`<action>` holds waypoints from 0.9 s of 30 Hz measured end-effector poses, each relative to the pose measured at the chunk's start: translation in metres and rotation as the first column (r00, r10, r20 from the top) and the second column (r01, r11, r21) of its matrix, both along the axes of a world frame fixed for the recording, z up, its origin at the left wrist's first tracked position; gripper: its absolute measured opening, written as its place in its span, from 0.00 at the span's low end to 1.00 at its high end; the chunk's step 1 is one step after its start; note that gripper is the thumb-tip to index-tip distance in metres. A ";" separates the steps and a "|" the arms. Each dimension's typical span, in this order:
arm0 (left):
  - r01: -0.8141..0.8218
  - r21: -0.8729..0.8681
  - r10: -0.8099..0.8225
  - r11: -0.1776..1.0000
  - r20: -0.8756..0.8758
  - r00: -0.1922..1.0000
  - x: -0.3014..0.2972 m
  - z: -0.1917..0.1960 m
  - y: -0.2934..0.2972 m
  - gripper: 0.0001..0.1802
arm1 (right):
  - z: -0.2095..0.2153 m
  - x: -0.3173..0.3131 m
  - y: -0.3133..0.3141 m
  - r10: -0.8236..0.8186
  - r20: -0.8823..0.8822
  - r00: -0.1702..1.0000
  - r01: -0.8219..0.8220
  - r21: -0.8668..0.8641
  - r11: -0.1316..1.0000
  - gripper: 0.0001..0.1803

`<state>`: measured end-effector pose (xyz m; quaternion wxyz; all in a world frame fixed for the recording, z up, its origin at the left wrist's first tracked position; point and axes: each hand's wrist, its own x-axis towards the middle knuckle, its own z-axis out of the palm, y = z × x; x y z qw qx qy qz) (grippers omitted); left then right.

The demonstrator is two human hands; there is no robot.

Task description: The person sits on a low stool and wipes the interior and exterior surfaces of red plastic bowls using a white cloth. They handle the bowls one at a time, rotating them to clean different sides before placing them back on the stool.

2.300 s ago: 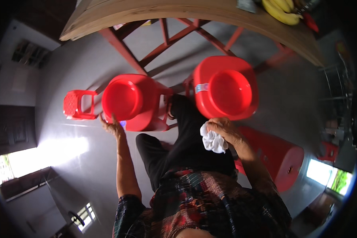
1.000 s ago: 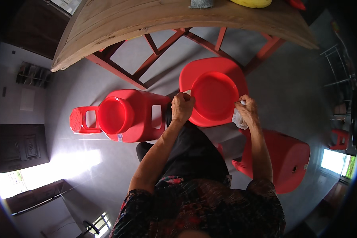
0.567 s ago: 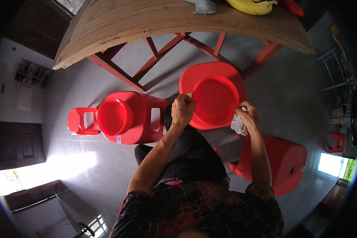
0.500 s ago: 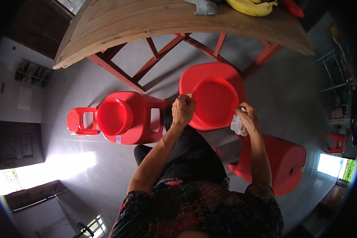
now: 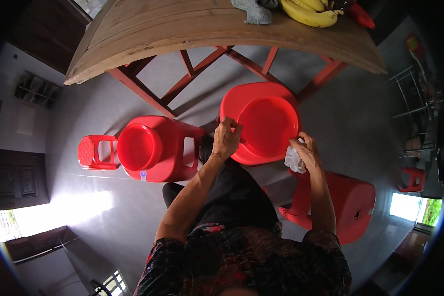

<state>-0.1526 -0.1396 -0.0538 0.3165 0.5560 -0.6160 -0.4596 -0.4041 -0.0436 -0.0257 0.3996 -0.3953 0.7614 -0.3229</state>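
Observation:
A round red basin (image 5: 270,126) rests on a red plastic stool (image 5: 234,98) in front of me. At the basin's left rim is my left hand (image 5: 226,140), its fingers closed in a pinch; what they hold, if anything, is hidden. My right hand (image 5: 307,152) is at the basin's right rim, closed on a crumpled, thin white bag (image 5: 293,161) that hangs below the fingers. To the left, a smaller red bowl (image 5: 137,147) sits on another red stool (image 5: 175,167).
A wooden table (image 5: 182,29) on red legs spans the far side, bearing bananas (image 5: 311,15) and a grey cloth (image 5: 258,12). A small red stool (image 5: 87,152) stands far left. Near my right forearm, a red stool (image 5: 348,207) lies tipped over.
The view has shifted slightly. A small pale bit seen at my left fingertips before no longer shows. My right hand keeps its hold on the white bag beside the basin.

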 end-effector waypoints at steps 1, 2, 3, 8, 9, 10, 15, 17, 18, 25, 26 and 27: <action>0.008 0.002 -0.008 1.000 -0.032 0.999 -0.002 0.003 0.000 0.13 | 0.000 -0.002 0.000 -0.007 0.014 1.000 0.006 0.019 1.000 0.12; 0.018 0.080 -0.013 0.997 -0.065 0.998 -0.002 0.006 0.001 0.13 | 0.001 -0.004 0.001 0.001 0.015 1.000 -0.001 -0.005 1.000 0.11; 0.036 0.160 -0.021 0.986 -0.098 0.995 -0.005 0.024 0.003 0.13 | 0.001 -0.008 0.005 0.004 0.017 1.000 -0.003 -0.026 1.000 0.10; 0.145 0.255 -0.078 0.956 -0.255 0.964 0.007 0.054 0.010 0.13 | 0.037 -0.004 0.011 0.087 0.029 0.996 -0.081 -0.180 0.980 0.09; 0.145 0.249 -0.070 0.958 -0.287 0.955 0.009 0.055 0.012 0.15 | 0.046 0.000 0.012 0.084 0.081 0.993 -0.064 -0.223 0.973 0.09; 0.144 0.243 -0.062 0.959 -0.319 0.946 0.011 0.055 0.016 0.18 | 0.052 0.004 0.013 0.084 0.132 0.988 -0.046 -0.264 0.963 0.10; 0.104 0.210 0.115 0.972 -0.815 0.568 0.019 0.042 0.047 0.33 | 0.085 0.029 0.005 0.233 -0.035 0.972 -0.235 -0.156 0.959 0.10; 0.050 0.261 0.211 0.964 -0.867 0.452 0.039 0.027 0.054 0.35 | 0.092 0.038 0.004 0.106 0.213 0.971 -0.032 -0.325 0.945 0.09; 0.041 0.182 0.147 0.982 -0.887 0.437 0.046 0.038 0.053 0.36 | 0.096 0.042 0.003 0.055 0.341 0.938 0.084 -0.381 0.921 0.08; -0.047 -0.277 -0.040 0.960 -0.299 0.953 0.092 0.050 0.079 0.34 | 0.118 0.156 -0.055 0.248 -0.609 0.754 -0.656 -0.675 0.338 0.17; -0.086 -0.207 0.001 0.975 -0.381 0.925 0.088 0.050 0.079 0.35 | 0.105 0.161 -0.065 0.240 -0.757 0.607 -0.788 -0.537 0.301 0.20; -0.122 -0.136 0.048 0.983 -0.455 0.889 0.085 0.051 0.079 0.35 | 0.084 0.160 -0.074 0.055 -0.909 0.414 -0.867 -0.375 0.328 0.22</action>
